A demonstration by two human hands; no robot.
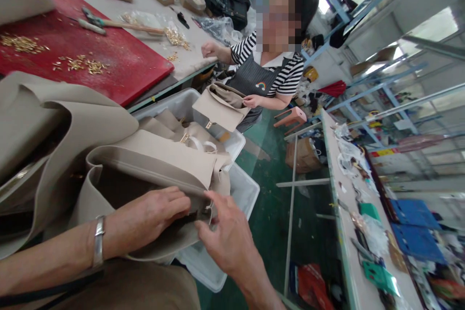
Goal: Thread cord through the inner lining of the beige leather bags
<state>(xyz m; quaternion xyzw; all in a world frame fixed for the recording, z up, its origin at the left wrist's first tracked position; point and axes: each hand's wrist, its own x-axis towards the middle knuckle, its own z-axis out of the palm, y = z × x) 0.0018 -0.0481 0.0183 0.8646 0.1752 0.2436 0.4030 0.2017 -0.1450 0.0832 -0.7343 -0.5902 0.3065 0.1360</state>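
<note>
A beige handbag [174, 155] lies open in front of me, its mouth towards me. My left hand [160, 210], with a metal band at the wrist, reaches into the opening. Its fingers are curled and the tips are hidden inside. At the bag's right end, my right hand [228, 232] holds the edge between thumb and index finger, close to a small metal fitting. Another larger beige bag [83, 111] stands on the left, its opening towards me.
Under the bags are white plastic bins [250, 186] with more beige bags. A red board [119, 68] on the left table carries small gold hardware and a hammer [134, 26]. Opposite, a co-worker [261, 75] in a striped shirt holds a beige bag [221, 106]. A cluttered bench [348, 198] runs along the right.
</note>
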